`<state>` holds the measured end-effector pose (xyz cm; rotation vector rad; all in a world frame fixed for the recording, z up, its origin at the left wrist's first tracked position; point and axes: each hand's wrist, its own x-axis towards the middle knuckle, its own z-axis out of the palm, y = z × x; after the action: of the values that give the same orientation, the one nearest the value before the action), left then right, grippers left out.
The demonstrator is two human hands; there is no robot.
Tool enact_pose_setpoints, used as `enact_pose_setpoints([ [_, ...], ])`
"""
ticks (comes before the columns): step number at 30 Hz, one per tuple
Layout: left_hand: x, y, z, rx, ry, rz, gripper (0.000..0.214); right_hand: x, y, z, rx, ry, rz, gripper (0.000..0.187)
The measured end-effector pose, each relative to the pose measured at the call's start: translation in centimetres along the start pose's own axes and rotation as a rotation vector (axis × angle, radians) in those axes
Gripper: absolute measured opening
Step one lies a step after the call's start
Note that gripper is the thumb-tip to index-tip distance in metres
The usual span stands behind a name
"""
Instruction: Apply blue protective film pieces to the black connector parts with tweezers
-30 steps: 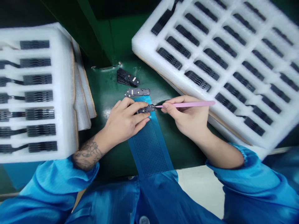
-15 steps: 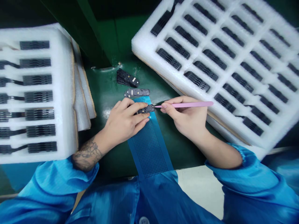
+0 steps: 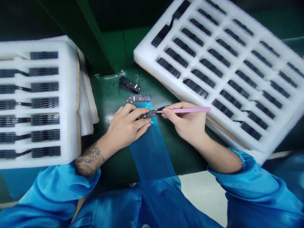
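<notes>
Under the fingers of my left hand [image 3: 128,125] lies a small black plastic part [image 3: 149,114], pinned between them on the top end of a blue perforated sheet [image 3: 152,152]. My right hand [image 3: 187,122] is closed around pink tweezers [image 3: 190,110]. Their dark tip meets the right end of the part; what the tip touches is too small to make out. Just beyond my left fingers rests another black part [image 3: 139,98], lying lengthwise across the sheet's far end. A fanned pile of black parts [image 3: 129,85] sits farther back.
At the right a white foam tray [image 3: 147,52] holds rows of stacked black parts, tilted across the green table [image 3: 109,98]. More foam trays [image 3: 68,133] with similar parts stand stacked at the left. A green post [image 3: 95,41] rises at the back.
The whole view has shifted slightly. My hands keep the same hold, with the tweezers' tip still at the part's right end.
</notes>
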<state>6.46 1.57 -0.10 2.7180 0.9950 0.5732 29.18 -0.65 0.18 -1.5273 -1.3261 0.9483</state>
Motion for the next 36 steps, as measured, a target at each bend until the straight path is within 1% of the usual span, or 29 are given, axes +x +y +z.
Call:
enact_pose_setpoints([
  [8,0.0,0.0,0.0,0.004,-0.008,0.015,0.017,0.0,-0.1,0.0,0.005,0.005,-0.003,0.015],
  [10,0.0,-0.1,-0.1,0.003,-0.006,0.019,0.017,0.0,-0.1,0.0,0.038,0.021,-0.008,0.014],
  [12,0.0,-0.1,-0.1,0.002,-0.001,0.024,0.016,-0.1,0.1,0.0,0.120,0.036,-0.043,0.012],
  [14,0.0,-0.1,-0.2,0.005,0.002,0.036,0.016,-0.2,0.4,-0.1,0.189,0.037,-0.140,0.010],
  [15,0.0,-0.1,-0.2,0.007,0.001,0.046,0.015,-0.3,0.5,-0.2,0.181,0.020,-0.220,0.011],
  [17,0.0,-0.1,-0.1,0.013,-0.004,0.071,0.013,-0.2,0.7,-0.3,0.053,-0.070,-0.412,0.013],
  [19,-0.1,-0.1,0.0,0.002,-0.006,0.087,0.012,-0.1,0.7,-0.2,-0.146,-0.196,-0.583,0.015],
  [20,-0.2,-0.1,0.1,-0.013,-0.012,0.086,0.012,0.0,0.7,-0.1,-0.232,-0.245,-0.637,0.015],
  [22,-0.3,-0.1,0.1,-0.049,-0.021,0.074,0.013,0.1,0.6,0.0,-0.347,-0.287,-0.697,0.011],
  [24,-0.4,-0.1,0.1,-0.071,-0.035,0.064,0.013,0.1,0.6,-0.1,-0.378,-0.298,-0.721,0.010],
  [28,-0.5,-0.2,-0.1,-0.097,-0.065,0.058,0.012,-0.2,0.2,-0.9,-0.317,-0.268,-0.726,0.010],
  [32,-0.6,-0.1,-0.1,-0.109,-0.033,0.010,0.011,0.3,-1.0,-2.1,-0.399,-0.168,-0.807,0.016],
  [34,-0.6,-0.1,0.0,-0.108,-0.021,0.003,0.012,1.1,-1.5,-2.0,-0.439,-0.096,-0.854,0.018],
  [36,-0.5,0.0,0.0,-0.116,-0.024,0.002,0.013,2.2,-1.6,-1.1,-0.482,-0.056,-0.883,0.018],
])
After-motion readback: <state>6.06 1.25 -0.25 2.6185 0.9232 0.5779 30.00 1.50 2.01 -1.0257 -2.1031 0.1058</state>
